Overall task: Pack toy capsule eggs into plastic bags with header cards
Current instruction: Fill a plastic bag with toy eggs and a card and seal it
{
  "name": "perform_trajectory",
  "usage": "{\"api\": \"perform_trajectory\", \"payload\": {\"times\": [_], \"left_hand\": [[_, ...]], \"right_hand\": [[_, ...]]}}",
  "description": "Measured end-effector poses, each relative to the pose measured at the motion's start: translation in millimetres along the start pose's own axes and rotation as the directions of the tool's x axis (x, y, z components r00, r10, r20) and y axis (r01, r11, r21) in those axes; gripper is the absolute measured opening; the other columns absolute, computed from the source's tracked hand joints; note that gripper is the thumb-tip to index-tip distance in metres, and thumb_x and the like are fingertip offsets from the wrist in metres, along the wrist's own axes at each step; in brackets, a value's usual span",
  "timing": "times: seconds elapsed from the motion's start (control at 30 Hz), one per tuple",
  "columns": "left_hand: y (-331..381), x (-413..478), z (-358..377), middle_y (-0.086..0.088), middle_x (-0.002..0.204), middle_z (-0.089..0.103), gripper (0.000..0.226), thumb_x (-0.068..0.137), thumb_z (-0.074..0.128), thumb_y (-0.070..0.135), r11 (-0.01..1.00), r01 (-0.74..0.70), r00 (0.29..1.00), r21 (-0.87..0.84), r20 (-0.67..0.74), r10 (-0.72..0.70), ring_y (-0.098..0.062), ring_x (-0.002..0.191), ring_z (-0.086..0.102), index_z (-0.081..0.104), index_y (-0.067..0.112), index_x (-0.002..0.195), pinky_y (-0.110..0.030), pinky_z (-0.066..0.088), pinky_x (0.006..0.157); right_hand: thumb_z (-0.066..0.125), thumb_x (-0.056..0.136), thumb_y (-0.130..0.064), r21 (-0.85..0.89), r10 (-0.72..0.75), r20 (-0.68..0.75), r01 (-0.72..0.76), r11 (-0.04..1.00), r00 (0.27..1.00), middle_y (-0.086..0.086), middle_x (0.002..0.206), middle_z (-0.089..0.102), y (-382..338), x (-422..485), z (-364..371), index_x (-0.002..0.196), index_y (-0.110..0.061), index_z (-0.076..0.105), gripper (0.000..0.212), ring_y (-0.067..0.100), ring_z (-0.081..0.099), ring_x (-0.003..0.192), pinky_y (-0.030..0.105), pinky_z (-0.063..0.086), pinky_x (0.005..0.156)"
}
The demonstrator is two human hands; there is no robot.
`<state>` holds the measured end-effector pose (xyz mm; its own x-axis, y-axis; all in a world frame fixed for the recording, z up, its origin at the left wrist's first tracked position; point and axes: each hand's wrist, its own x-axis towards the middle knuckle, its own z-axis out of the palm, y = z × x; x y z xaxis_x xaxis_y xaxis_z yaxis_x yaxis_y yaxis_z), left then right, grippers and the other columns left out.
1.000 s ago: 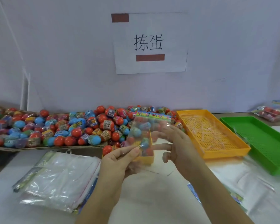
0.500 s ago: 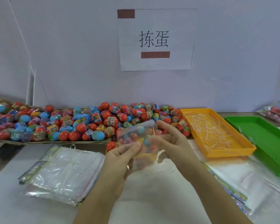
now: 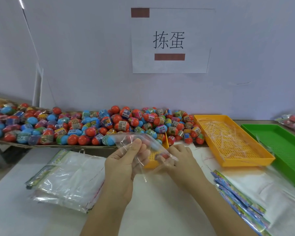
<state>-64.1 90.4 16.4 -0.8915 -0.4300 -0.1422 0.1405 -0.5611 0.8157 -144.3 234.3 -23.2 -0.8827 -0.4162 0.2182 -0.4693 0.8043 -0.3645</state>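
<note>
Our left hand [image 3: 124, 160] pinches one end of the bag [image 3: 152, 145], our right hand [image 3: 179, 155] curls round the other. The film looks light, limp and slippery, so we would pinch its edges.

Pale bluish wall [image 3: 75, 48] with a paper sign [image 3: 170, 40], white tabletop [image 3: 152, 210] below

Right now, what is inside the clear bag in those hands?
Through the clear bag a red egg and a blue shape show, blurred. The left hand and right hand cover the rest, so no count.
</note>
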Motion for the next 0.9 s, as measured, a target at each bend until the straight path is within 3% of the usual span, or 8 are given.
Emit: {"api": "perform_trajectory", "payload": {"times": [0.13, 0.3, 0.4, 0.53, 0.63, 0.73, 0.8, 0.9], "left_hand": [[0, 0, 0, -0.011, 0.081, 0.076, 0.014, 0.064, 0.076, 0.024, 1.0, -0.025, 0.999, -0.002, -0.03, 0.025, -0.018, 0.07, 0.074, 0.079, 0.013, 0.072, -0.025, 0.057, 0.056], [2, 2, -2, -0.01, 0.08, 0.076, 0.017, 0.062, 0.077, 0.028, 0.997, -0.075, 0.987, -0.034, -0.145, 0.069, -0.017, 0.068, 0.074, 0.079, 0.014, 0.073, -0.023, 0.056, 0.053], [3, 1, 0, -0.01, 0.081, 0.076, 0.025, 0.06, 0.077, 0.028, 0.993, -0.094, 0.977, -0.07, -0.196, 0.079, -0.018, 0.071, 0.074, 0.077, 0.013, 0.079, -0.023, 0.056, 0.054], [5, -2, 4, -0.008, 0.079, 0.076, 0.02, 0.058, 0.075, 0.024, 0.98, -0.103, 0.979, -0.17, -0.19, 0.07, -0.015, 0.07, 0.074, 0.078, 0.012, 0.074, -0.021, 0.056, 0.053], [5, -4, 5, -0.008, 0.078, 0.076, 0.016, 0.061, 0.074, 0.025, 0.979, -0.124, 0.983, -0.159, -0.157, 0.099, -0.015, 0.067, 0.074, 0.079, 0.014, 0.072, -0.022, 0.055, 0.05], [4, -5, 5, -0.009, 0.078, 0.076, 0.012, 0.061, 0.074, 0.024, 0.979, -0.132, 0.984, -0.156, -0.136, 0.111, -0.016, 0.066, 0.074, 0.079, 0.016, 0.068, -0.022, 0.057, 0.051], [5, -5, 5, -0.008, 0.079, 0.076, 0.013, 0.065, 0.073, 0.022, 0.969, -0.098, 0.991, -0.228, -0.106, 0.076, -0.016, 0.069, 0.074, 0.078, 0.013, 0.073, -0.023, 0.057, 0.053], [6, -1, 4, -0.006, 0.084, 0.076, 0.026, 0.071, 0.069, 0.023, 0.945, -0.043, 0.999, -0.325, -0.044, 0.03, -0.017, 0.075, 0.075, 0.071, 0.007, 0.092, -0.026, 0.058, 0.057]], "right_hand": [[0.057, 0.091, -0.038, 0.3, 0.052, -0.251, 0.027, 0.954, 0.966, -0.015, 0.108, 0.05, -7, -1, -9, 0.103, -0.029, 0.058, 0.015, 0.005, 0.041, 0.102, 0.025, 0.036, 0.089], [0.072, 0.084, -0.021, 0.728, 0.217, -0.525, 0.302, 0.616, 0.823, -0.02, 0.088, 0.064, -25, -15, -40, 0.1, -0.037, 0.062, 0.025, 0.002, 0.059, 0.076, 0.014, 0.046, 0.066], [0.069, 0.076, -0.021, 0.642, 0.03, -0.615, 0.479, 0.599, 0.788, -0.018, 0.092, 0.067, -41, -30, -48, 0.105, -0.031, 0.063, 0.032, 0.004, 0.059, 0.081, 0.02, 0.046, 0.072], [0.066, 0.074, -0.033, 0.356, -0.235, -0.618, 0.534, 0.767, 0.75, -0.026, 0.092, 0.061, -56, -37, -37, 0.102, -0.032, 0.066, 0.029, -0.003, 0.052, 0.09, 0.025, 0.037, 0.079], [0.062, 0.077, -0.041, 0.204, -0.248, -0.621, 0.459, 0.865, 0.743, -0.032, 0.094, 0.051, -55, -34, -31, 0.1, -0.024, 0.07, 0.03, -0.007, 0.045, 0.091, 0.029, 0.031, 0.082], [0.056, 0.081, -0.044, 0.263, -0.175, -0.619, 0.412, 0.873, 0.766, -0.028, 0.095, 0.053, -54, -33, -31, 0.098, -0.03, 0.063, 0.023, -0.005, 0.045, 0.097, 0.024, 0.03, 0.086], [0.054, 0.082, -0.045, 0.516, -0.012, -0.583, 0.381, 0.767, 0.813, -0.021, 0.093, 0.058, -55, -32, -33, 0.096, -0.037, 0.057, 0.016, 0.001, 0.052, 0.096, 0.022, 0.038, 0.084], [0.057, 0.077, -0.051, 0.933, 0.189, -0.209, 0.138, 0.333, 0.959, -0.009, 0.091, 0.067, -54, -26, -39, 0.089, -0.031, 0.065, 0.025, 0.009, 0.064, 0.084, 0.029, 0.051, 0.07]]}}
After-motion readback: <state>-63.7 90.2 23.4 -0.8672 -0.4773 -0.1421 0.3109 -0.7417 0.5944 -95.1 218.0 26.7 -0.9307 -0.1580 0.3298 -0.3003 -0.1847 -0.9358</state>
